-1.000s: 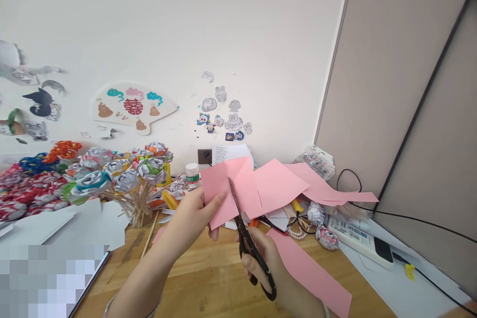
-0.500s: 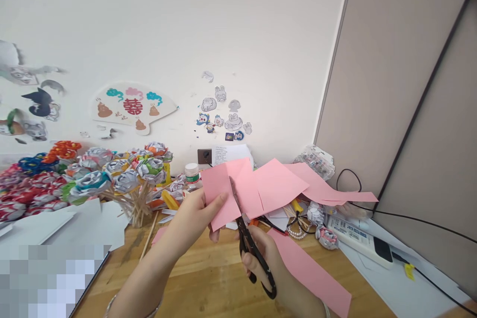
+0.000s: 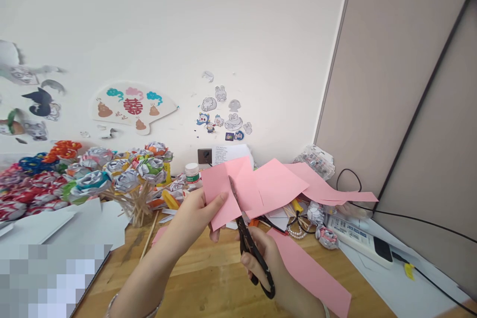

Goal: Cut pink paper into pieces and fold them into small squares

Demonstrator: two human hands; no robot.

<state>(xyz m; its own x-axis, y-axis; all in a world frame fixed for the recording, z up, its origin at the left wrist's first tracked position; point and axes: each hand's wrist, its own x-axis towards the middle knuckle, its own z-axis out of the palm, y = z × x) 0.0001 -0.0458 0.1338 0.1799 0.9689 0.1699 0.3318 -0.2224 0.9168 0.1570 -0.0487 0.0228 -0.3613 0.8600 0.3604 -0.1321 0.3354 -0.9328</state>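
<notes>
My left hand (image 3: 192, 218) pinches the left end of a long pink paper strip (image 3: 276, 184) and holds it up above the wooden table (image 3: 208, 278). My right hand (image 3: 274, 268) grips black scissors (image 3: 250, 248). Their blades point up into the strip, partway through a cut just right of my left thumb. The rest of the strip folds and trails off to the right. A second pink paper piece (image 3: 309, 271) lies flat on the table under my right hand.
Paper flowers on sticks (image 3: 93, 174) crowd the left back. A white glue bottle (image 3: 192, 173), pearl beads (image 3: 298, 231), a power strip (image 3: 363, 238) with cables and white sheets (image 3: 70, 221) lie around. Stickers cover the wall.
The scissors have cut slightly farther up into the pink strip. Both hands stay nearly where they were.
</notes>
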